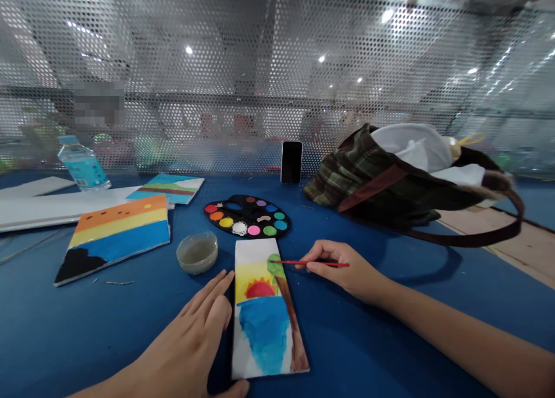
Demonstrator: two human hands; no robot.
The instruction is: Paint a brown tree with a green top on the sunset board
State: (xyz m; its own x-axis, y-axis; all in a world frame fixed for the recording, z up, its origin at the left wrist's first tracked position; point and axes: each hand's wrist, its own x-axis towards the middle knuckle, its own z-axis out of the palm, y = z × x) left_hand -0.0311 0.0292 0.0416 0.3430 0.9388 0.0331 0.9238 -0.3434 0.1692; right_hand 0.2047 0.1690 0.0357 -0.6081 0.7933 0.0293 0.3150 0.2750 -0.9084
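My right hand (336, 265) pinches a thin red paintbrush (321, 263), its tip on the green leafy patch of a tall narrow painting (262, 328). That painting has a white top, a yellow sky, a red sun, blue water and a brown trunk along its right side. Against the left edge of it rests my left hand (199, 323), fingers stretched out and holding nothing. Just beyond the painting lies a black oval palette (237, 208) with several round paint colours. A small bowl of murky water (197, 252) stands left of the painting, beyond my left fingers.
An orange, yellow and blue painting (125, 230) lies at left, with another landscape painting (173, 187) behind it. A water bottle (82, 164) stands at far left. A phone (292, 162) leans upright against the perforated metal screen (243, 69). A plaid bag (368, 178) sits back right.
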